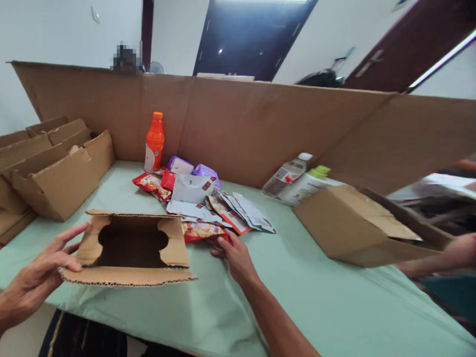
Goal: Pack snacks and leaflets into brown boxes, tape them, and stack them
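An open cardboard box lies at the front left with its dark opening towards me. My left hand grips its left edge, thumb on the lower flap and fingers behind the side. To the right of the box, my right hand is closed on the right end of a red snack packet. That packet's left part is hidden behind the box. Just beyond lies a pile of silver-grey pouches, with another red snack packet and purple packs behind.
Several cardboard boxes stand at the left. An orange bottle is upright before the cardboard wall. A clear bottle and a white bottle with a green cap lean there. Another person's hand touches a box at right.
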Available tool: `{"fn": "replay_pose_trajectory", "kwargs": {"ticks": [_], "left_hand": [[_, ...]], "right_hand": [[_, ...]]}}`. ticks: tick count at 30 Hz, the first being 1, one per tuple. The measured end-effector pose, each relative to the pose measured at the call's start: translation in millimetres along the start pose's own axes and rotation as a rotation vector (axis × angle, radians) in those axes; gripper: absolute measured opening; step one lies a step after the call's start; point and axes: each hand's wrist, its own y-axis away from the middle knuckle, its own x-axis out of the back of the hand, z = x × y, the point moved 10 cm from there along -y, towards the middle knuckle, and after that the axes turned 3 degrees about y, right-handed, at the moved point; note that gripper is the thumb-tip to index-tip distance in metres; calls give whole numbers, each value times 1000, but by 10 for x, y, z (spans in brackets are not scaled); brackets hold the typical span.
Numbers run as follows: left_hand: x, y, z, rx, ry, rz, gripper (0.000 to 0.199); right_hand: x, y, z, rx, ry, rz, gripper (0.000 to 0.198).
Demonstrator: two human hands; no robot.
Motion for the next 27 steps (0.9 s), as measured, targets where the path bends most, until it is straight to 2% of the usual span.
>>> {"fn": "replay_pose_trajectory", "kwargs": {"ticks": [3,6,10,12,14,17,19,21,24,27], "left_hand": [[-19,-67,-114,105,87,46,28],[-41,-85,-334,210,132,79,38],[-44,-81,-521,194,158,86,47],[-42,-94,-550,180,170,84,52],[-30,-122,-533,176,182,88,54],[-37,-167,-406,138,156,52,43],[-85,-165,-289,84,82,-11,27],[-157,-115,-198,25,-13,-61,19],[-285,16,-146,-14,-81,-38,21],[-472,118,-53,-61,-51,1,26]], "right_hand": [[-329,-159,-97,42,-6,22,73],[-461,-215,-198,52,10,12,87],[-187,110,-250,31,111,-4,107],[-40,409,-347,102,208,-15,105],[-78,741,-517,249,301,-91,92],[-448,1201,-748,467,351,-296,80],[-686,1387,-836,530,305,-388,85],[-791,1462,-867,527,229,-407,88],[-675,1519,-819,520,200,-341,83],[-353,1611,-722,558,257,-240,75]]}}
